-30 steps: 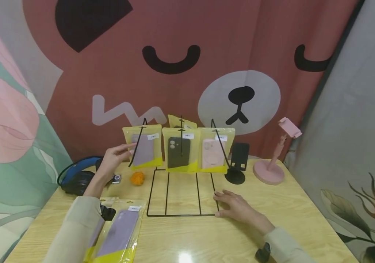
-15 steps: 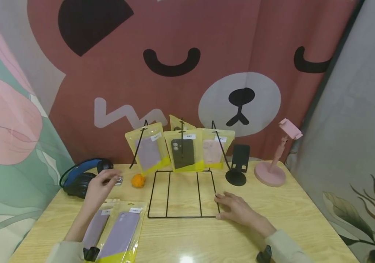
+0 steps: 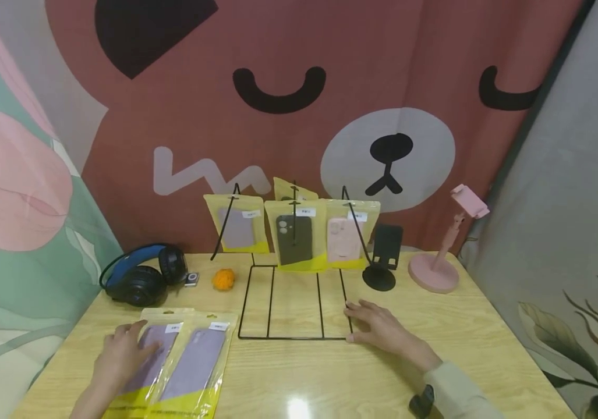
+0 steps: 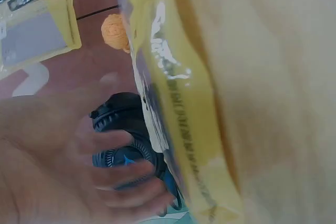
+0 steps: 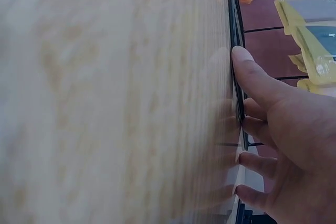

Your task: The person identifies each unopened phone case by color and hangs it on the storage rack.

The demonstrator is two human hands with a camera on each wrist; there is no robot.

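My left hand [image 3: 117, 358] is over the left edge of a bagged purple phone case [image 3: 147, 366], its fingers loosely spread; blur in the left wrist view hides whether they touch the bag. A second bagged purple phone case [image 3: 196, 361] lies to its right. My right hand [image 3: 385, 331] rests on the table, thumb and fingertips against the right side of a black wire display rack [image 3: 299, 338]. From the rack's hooks hang yellow bags with a purple case [image 3: 238, 227], a black case [image 3: 295, 240] and a pink case [image 3: 343, 240]. Another yellow bag [image 3: 284, 189] shows partly behind them.
Black and blue headphones [image 3: 144, 285], a small square gadget [image 3: 191, 279] and an orange yarn ball [image 3: 223, 279] sit at the back left. A black phone stand [image 3: 386, 244] and a pink phone stand [image 3: 435, 272] stand at the back right.
My left hand has left the hanging purple case's bag and come down and toward me to the left bag on the table. That hanging bag swung, then settled. My right hand stays put.
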